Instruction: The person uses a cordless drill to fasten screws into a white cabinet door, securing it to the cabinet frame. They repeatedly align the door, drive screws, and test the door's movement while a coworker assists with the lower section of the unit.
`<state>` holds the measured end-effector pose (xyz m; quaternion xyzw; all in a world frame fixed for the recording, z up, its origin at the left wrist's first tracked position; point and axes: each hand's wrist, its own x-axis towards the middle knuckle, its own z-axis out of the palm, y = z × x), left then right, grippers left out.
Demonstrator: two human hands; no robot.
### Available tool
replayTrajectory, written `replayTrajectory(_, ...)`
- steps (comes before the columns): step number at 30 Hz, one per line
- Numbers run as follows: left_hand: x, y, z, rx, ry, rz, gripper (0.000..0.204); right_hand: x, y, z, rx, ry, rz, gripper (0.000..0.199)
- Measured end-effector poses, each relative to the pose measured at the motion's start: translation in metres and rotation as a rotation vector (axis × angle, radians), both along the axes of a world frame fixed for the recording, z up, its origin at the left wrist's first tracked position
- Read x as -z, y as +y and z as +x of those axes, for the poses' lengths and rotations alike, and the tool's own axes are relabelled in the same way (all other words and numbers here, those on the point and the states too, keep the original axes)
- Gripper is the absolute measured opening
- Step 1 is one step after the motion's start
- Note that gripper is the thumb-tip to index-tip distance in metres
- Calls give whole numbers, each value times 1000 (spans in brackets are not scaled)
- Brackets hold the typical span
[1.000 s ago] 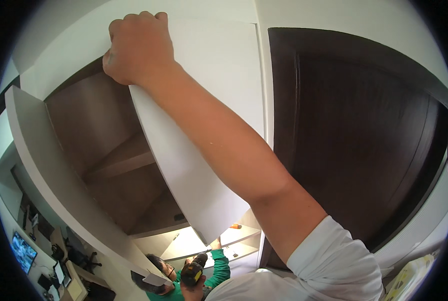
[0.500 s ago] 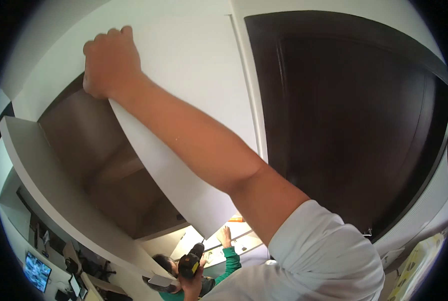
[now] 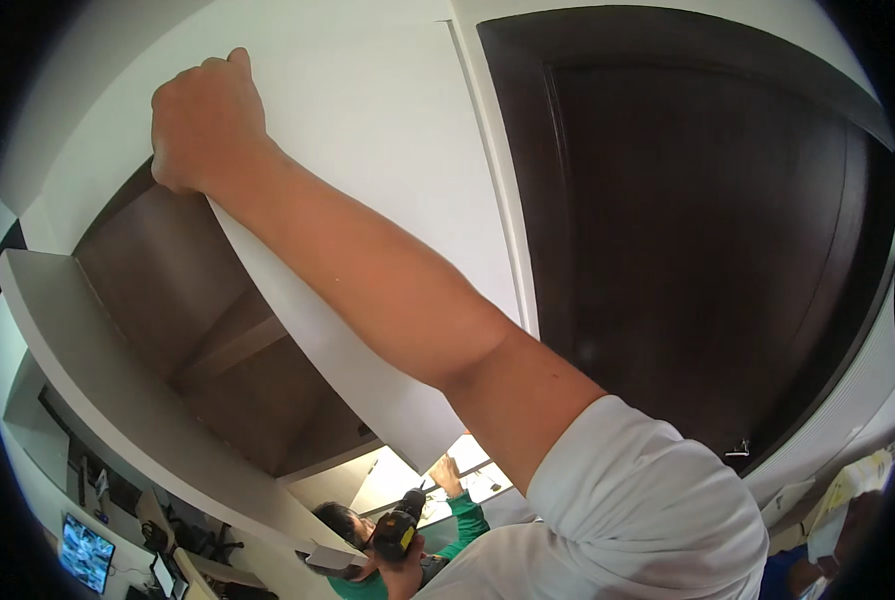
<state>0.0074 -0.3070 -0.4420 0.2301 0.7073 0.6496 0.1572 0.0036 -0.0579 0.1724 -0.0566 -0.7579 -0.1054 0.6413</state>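
Observation:
My right hand [image 3: 207, 120] is raised to the upper left at the end of a bare forearm and a white sleeve. Its fingers are closed around the left edge of a tall white panel [image 3: 367, 130]; the fingertips are partly hidden. Behind the panel's left edge opens a brown-lined cabinet [image 3: 167, 260]. Below the panel, a co-worker in green has a hand [image 3: 447, 474] at its lower end. A black and yellow power drill [image 3: 397, 533] points up toward that end, held by a hand that seems to be the co-worker's. My left hand does not show.
A dark brown door [image 3: 697, 220] with a metal handle [image 3: 736, 450] stands to the right. A pale curved ledge [image 3: 77, 370] runs along the left. Below it are a lit screen [image 3: 86, 553] and desks. Another person [image 3: 802, 570] is at the lower right.
The view has shifted slightly, and my right hand keeps its hold on the panel. The drill has moved a little to the right. Another person has come into view at the lower right.

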Motion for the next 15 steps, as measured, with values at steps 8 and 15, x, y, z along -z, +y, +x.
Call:
replayTrajectory(8,-30,19,7,54,-8,70,50,3,0,7,23,44,43,11)
replayTrajectory(15,-49,21,8,32,123,136,58,4,6,-4,67,-37,25,15)
